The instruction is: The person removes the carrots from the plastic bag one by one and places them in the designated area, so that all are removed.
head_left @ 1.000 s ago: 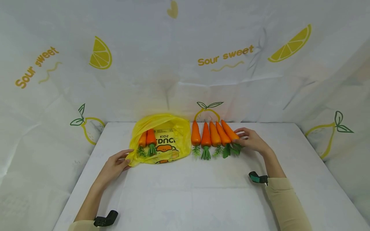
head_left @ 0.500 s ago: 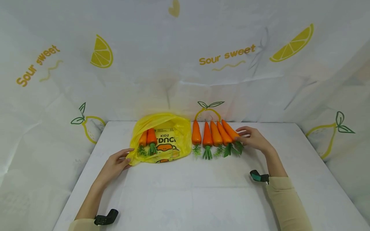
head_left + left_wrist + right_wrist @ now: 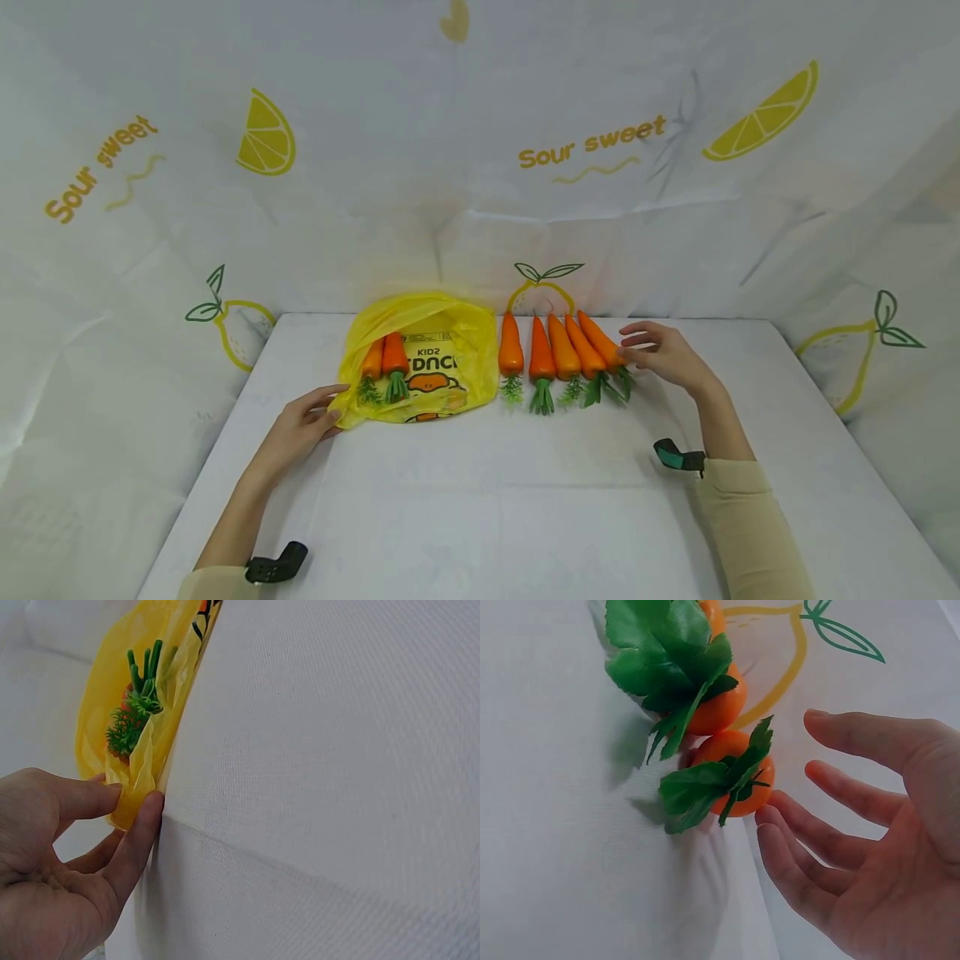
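My left hand [image 3: 300,433] pinches the near left edge of a yellow plastic bag [image 3: 476,333], thumb on one side and fingers on the other, as the left wrist view shows. Inside the bag lie two carrots [image 3: 393,354], their green tops [image 3: 131,724] toward its mouth. To the right of the bag, several carrots stand side by side in a row, tips away from me. My right hand [image 3: 667,358] is beside the rightmost carrot [image 3: 598,340]. In the right wrist view its fingers [image 3: 840,844] are spread, fingertips right at that leafy carrot's [image 3: 724,742] end, gripping nothing.
A white cloth covers the table [image 3: 480,517], and a white backdrop with lemon prints [image 3: 266,133] rises behind its back edge. The leftmost carrot [image 3: 511,346] of the row stands close to the bag's right side.
My right hand has drawn slightly right, away from the rightmost carrot, and its fingers have loosened. The carrots in the row look almost unchanged. My left hand stays on the bag's edge.
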Motion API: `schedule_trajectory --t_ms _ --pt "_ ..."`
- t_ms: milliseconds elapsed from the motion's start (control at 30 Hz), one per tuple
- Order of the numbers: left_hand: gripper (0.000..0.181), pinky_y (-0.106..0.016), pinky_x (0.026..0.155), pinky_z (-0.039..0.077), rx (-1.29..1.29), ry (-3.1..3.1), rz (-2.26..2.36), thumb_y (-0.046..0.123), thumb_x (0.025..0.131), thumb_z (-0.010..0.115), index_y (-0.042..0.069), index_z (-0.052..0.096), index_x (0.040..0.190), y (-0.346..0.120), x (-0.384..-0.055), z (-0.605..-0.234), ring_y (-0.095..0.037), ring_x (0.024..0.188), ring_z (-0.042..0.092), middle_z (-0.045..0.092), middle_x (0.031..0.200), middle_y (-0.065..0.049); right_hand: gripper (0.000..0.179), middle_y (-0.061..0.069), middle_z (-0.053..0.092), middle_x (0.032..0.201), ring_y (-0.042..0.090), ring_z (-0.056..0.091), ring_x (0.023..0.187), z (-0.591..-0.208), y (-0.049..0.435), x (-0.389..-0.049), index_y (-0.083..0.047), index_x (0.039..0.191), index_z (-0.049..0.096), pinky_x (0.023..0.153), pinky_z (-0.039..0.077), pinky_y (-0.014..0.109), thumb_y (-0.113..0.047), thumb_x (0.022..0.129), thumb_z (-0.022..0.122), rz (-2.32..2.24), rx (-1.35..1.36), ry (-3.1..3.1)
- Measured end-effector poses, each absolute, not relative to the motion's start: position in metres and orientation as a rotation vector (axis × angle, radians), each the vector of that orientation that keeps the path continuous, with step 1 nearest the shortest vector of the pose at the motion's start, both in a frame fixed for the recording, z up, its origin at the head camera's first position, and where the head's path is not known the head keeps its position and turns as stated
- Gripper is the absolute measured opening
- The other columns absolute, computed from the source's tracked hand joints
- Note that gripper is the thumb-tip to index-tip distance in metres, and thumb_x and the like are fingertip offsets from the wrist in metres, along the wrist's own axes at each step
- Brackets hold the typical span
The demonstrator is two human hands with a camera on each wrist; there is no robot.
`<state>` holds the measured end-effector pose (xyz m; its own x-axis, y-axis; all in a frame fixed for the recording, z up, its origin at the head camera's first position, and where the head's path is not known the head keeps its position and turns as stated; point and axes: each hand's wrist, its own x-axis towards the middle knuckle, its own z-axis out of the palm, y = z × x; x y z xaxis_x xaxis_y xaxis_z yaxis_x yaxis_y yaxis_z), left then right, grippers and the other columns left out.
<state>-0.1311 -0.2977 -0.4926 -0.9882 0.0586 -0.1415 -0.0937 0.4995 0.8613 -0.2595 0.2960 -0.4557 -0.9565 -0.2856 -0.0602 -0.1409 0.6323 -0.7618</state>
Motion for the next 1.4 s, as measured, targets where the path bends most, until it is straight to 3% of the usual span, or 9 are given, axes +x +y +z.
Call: schedule_trajectory --t_ms 333,400,567,700,1200,1400 --pt "0.048 -0.026 0.088 0.068 -0.036 2.589 1.495 0.013 0.11 0.063 0.005 0.055 0.157 -0.297 -0.132 -0.493 -0.035 0.122 0.072 0.055 0.151 -0.034 0.049 0.034 0.067 0.139 0.047 0.073 0.117 -0.443 0.29 -0.258 0.006 0.146 0.057 0.083 0.064 0.021 -0.023 0.108 0.068 -1.204 -0.373 2.732" --pt "0.048 -0.026 0.088 0.068 -0.035 2.59 1.496 0.013 0.11 0.063 0.005 0.055 0.157 -0.297 -0.131 -0.493 -0.035 0.123 0.071 0.055 0.151 -0.034 0.049 0.033 0.067 0.14 0.047 0.073 0.118 -0.44 0.288 -0.257 0.005 0.146 0.058 0.087 0.065 0.026 -0.024 0.108 0.068 -1.203 -0.383 2.73" --pt "0.048 -0.026 0.088 0.068 -0.033 2.587 1.498 0.012 0.11 0.062 0.005 0.055 0.157 -0.297 -0.132 -0.492 -0.035 0.122 0.071 0.054 0.151 -0.034 0.047 0.032 0.068 0.14 0.048 0.072 0.12 -0.434 0.282 -0.256 0.002 0.145 0.059 0.099 0.065 0.054 -0.025 0.107 0.069 -1.219 -0.423 2.718" --pt "0.048 -0.025 0.088 0.067 -0.036 2.583 1.499 0.012 0.11 0.062 0.005 0.055 0.157 -0.297 -0.132 -0.492 -0.034 0.122 0.071 0.055 0.151 -0.034 0.048 0.032 0.067 0.142 0.05 0.069 0.125 -0.429 0.276 -0.254 0.0 0.146 0.059 0.104 0.062 0.062 -0.025 0.107 0.069 -1.219 -0.426 2.707" --pt "0.048 -0.027 0.088 0.068 -0.051 2.583 1.489 0.011 0.11 0.061 0.004 0.054 0.157 -0.296 -0.131 -0.491 -0.034 0.122 0.072 0.054 0.151 -0.034 0.043 0.03 0.068 0.141 0.047 0.069 0.123 -0.416 0.251 -0.252 0.001 0.143 0.062 0.104 0.062 0.061 -0.02 0.106 0.07 -1.204 -0.574 2.72" --pt "0.048 -0.026 0.087 0.068 -0.049 2.587 1.491 0.011 0.11 0.062 0.005 0.055 0.157 -0.297 -0.13 -0.491 -0.033 0.12 0.072 0.055 0.15 -0.034 0.042 0.029 0.069 0.136 0.044 0.07 0.12 -0.411 0.236 -0.253 0.002 0.14 0.064 0.099 0.063 0.038 -0.016 0.104 0.073 -1.247 -0.647 2.725"
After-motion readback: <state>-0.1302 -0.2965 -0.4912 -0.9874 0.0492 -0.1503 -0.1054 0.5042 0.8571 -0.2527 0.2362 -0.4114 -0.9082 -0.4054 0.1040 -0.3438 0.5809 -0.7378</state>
